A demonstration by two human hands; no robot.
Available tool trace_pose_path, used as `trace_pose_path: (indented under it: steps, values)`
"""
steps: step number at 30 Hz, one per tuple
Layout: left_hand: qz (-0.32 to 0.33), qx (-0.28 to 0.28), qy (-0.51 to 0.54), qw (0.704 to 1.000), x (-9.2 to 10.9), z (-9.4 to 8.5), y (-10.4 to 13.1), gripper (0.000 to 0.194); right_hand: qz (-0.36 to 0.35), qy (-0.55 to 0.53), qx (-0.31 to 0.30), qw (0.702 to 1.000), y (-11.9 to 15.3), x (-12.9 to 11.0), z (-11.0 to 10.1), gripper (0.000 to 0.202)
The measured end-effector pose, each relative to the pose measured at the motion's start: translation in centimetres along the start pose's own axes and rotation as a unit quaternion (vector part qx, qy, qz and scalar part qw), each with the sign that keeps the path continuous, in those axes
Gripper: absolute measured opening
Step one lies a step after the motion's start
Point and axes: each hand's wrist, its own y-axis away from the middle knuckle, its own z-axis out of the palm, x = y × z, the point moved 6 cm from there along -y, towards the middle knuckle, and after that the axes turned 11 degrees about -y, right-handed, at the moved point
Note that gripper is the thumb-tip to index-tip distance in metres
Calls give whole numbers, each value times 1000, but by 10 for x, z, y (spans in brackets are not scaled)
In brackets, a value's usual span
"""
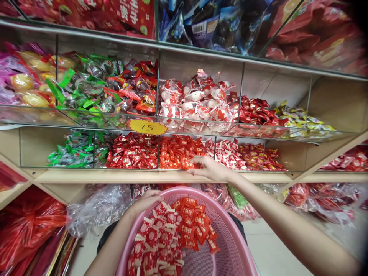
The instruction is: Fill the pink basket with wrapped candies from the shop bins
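My left hand point(147, 200) grips the rim of a pink plastic basket point(234, 230). Inside the basket, red-and-white wrapped candies point(156, 241) lie on the left and orange-red packets point(192, 222) at the back and centre. My right hand point(206, 168) reaches to the front edge of the lower shelf, at the bin of orange-red packets point(179, 149). Its fingers are stretched forward and apart, with nothing visible held in them. Red-and-white candies point(228, 153) fill the bin just right of that hand.
Clear dividers split the shelves into candy bins. A yellow tag point(147, 127) marked 15 hangs on the middle shelf edge. Under the wooden ledge point(115, 176) lie clear plastic bags point(100, 207) and a red bag point(31, 226). Bagged goods fill the top shelf.
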Motion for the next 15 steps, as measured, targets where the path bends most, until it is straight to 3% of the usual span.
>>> trace_pose_path:
  steps: [4, 10, 15]
  values:
    - [-26, -10, 8, 1000, -2, 2, 2, 35, 31, -12, -33, 999, 43, -5, 48, 27]
    - [-19, -5, 9, 1000, 4, 2, 4, 33, 126, 102, -84, 983, 86, 21, 130, 22]
    - [-14, -6, 8, 1000, 1, 2, 2, 33, 141, 178, -83, 970, 90, 28, 154, 16]
